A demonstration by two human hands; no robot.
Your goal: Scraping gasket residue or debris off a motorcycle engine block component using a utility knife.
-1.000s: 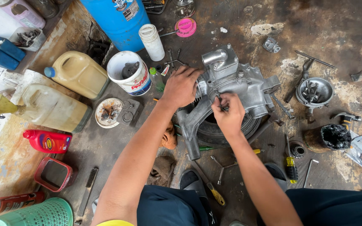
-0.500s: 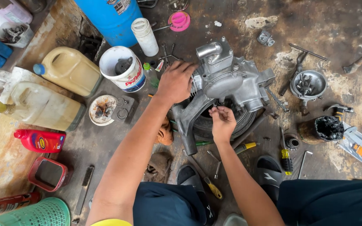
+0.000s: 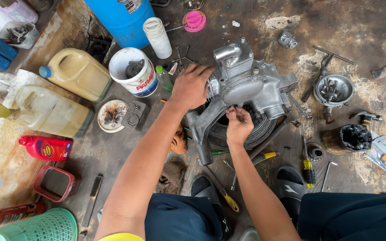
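Note:
A grey cast-metal engine housing (image 3: 246,85) lies on a small black tyre (image 3: 246,129) on the stained floor. My left hand (image 3: 192,85) rests flat on the housing's left edge and grips it. My right hand (image 3: 238,124) is at the housing's lower middle, fingertips pinched on a small part that is too small to make out. Both forearms reach in from the bottom of the view, over my dark trousers.
Left: two yellowish jugs (image 3: 74,73), a white bucket (image 3: 135,73) of parts, a blue drum (image 3: 123,18), a red bottle (image 3: 45,147). Right: a metal bowl (image 3: 333,91) with parts, a black grease tin (image 3: 347,138). Yellow-handled screwdrivers (image 3: 309,172), wrenches and black sandals (image 3: 291,187) lie near my legs.
My right hand has slid down from the housing's upper middle to its lower edge. The left hand stays on the housing's left side. The view has drifted slightly.

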